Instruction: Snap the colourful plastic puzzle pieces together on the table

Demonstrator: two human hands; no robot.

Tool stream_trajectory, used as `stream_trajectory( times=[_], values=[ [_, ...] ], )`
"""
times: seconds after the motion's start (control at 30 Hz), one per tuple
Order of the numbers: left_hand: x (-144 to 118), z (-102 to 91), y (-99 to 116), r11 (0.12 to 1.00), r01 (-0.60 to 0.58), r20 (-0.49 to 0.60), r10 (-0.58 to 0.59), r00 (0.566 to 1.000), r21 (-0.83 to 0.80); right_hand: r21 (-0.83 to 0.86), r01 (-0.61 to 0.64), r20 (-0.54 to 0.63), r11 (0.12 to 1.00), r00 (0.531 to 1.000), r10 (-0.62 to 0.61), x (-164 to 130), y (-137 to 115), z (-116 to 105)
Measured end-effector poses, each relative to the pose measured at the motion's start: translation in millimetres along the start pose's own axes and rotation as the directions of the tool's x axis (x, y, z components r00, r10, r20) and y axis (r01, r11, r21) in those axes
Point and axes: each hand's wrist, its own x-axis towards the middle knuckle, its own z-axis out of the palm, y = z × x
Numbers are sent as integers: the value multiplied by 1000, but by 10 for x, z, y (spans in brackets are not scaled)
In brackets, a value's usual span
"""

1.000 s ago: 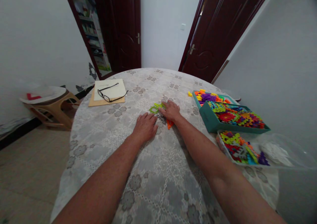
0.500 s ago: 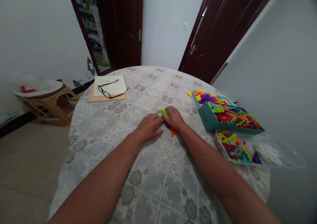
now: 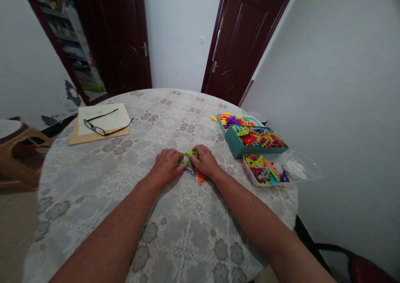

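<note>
Between my hands, on the patterned tablecloth [image 3: 175, 233], is a small assembly of plastic building pieces with toothed edges. Its yellow-green piece [image 3: 188, 154] is at the top, a grey piece [image 3: 191, 169] sits below, and an orange triangular piece [image 3: 200, 177] points toward me. My left hand [image 3: 168, 164] grips the left side, its fingers curled over the yellow-green part. On the right side, my right hand [image 3: 204, 160] pinches the assembly between thumb and fingers. Parts of the pieces are hidden under the fingers.
At the right stand a teal box [image 3: 233, 144] and a clear plastic tub [image 3: 249, 174], both with colourful pieces, and a shallower teal tray [image 3: 221, 123] behind. Black glasses [image 3: 99, 130] lie on papers [image 3: 75, 138] at the left. A wooden stool [image 3: 21, 158] stands beyond the table edge.
The view has swung right, so everything appears further left. My hands have parted slightly, and the grey piece and more of the orange piece now show between them.
</note>
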Motion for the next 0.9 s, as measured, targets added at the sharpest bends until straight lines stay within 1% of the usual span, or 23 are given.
stream_trajectory(
  times=[0.17,0.27,0.4,0.5,0.63,0.73,0.8,0.9],
  values=[
    [14,0,4,998,60,4,-59,998,-17,-4,-35,-11,999,999,35,-3,-41,-12],
    [19,-39,45,994,75,13,-74,997,-82,10,-23,-18,1000,1000,24,-11,-37,-7],
    [21,-74,98,971,-34,-6,33,999,-235,14,92,-13,996,996,-92,-5,-24,-17],
    [30,-90,114,944,-83,-35,75,997,-318,7,110,29,994,993,-111,-6,-23,-48],
    [50,-109,107,929,-114,-59,100,993,-352,2,122,58,992,991,-122,-21,-23,-66],
    [58,-115,106,922,-145,-108,113,988,-359,-1,144,44,990,989,-143,-12,-24,-57],
    [57,-115,113,920,-158,-143,114,983,-359,12,129,9,992,992,-129,9,-34,-69],
    [50,-112,119,937,-149,-184,94,978,-315,65,33,-75,997,997,-29,50,-58,-166]
  ],
)
